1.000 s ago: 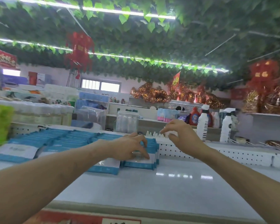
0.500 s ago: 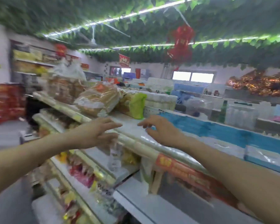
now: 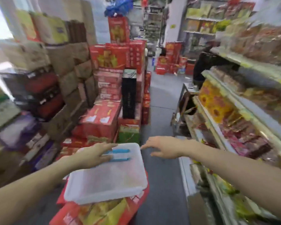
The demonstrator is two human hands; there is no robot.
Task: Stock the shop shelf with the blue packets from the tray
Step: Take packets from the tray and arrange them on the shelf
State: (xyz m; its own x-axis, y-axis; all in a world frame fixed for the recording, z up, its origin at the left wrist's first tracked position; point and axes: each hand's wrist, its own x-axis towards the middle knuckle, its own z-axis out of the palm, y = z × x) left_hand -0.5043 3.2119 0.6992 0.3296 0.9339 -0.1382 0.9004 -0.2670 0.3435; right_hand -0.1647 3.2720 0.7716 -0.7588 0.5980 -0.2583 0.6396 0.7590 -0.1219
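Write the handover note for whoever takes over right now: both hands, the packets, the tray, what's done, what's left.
Left hand: open, fingers straight over the left end of the blue packets; no grip yet.
Right hand: open and empty, in the air off the tray's far right corner.
Tray: on a red carton in the aisle, holding only that small stack at its far end.
Done: tray nearly emptied.
Left: grip the last packets and shelve them; their shelf spot is not in view.
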